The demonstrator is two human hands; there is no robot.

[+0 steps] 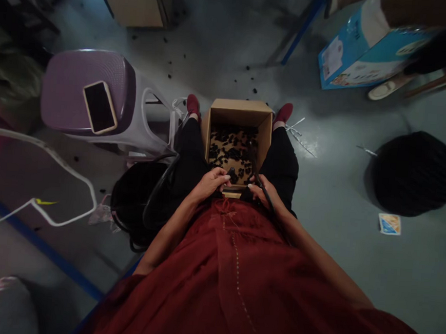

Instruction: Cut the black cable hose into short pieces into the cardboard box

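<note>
My left hand [209, 184] is half closed at the near edge of the cardboard box [264, 142], its fingertips pinched on a small dark piece [230, 175] (its exact form is too dim to confirm). My right hand [262, 192] is curled loosely around a black cord [271, 206], which runs from the box across my lap. The box stands open between my thighs, and dark clumps [230, 149] lie scattered across its base. I am seated in a dark red garment [230, 270] and red shoes [193, 105].

To the left, a phone [100, 107] lies on a purple plastic stool [87, 76], with a black bag [133, 201] below it. A white cable [43, 145] lies on the floor at left. Dark bits [169, 62] are strewn across the floor above the box. At upper right sits a blue-and-white carton [365, 52]; at right, a bundle of black strands [415, 174] and a small card [389, 224] lie on the floor.
</note>
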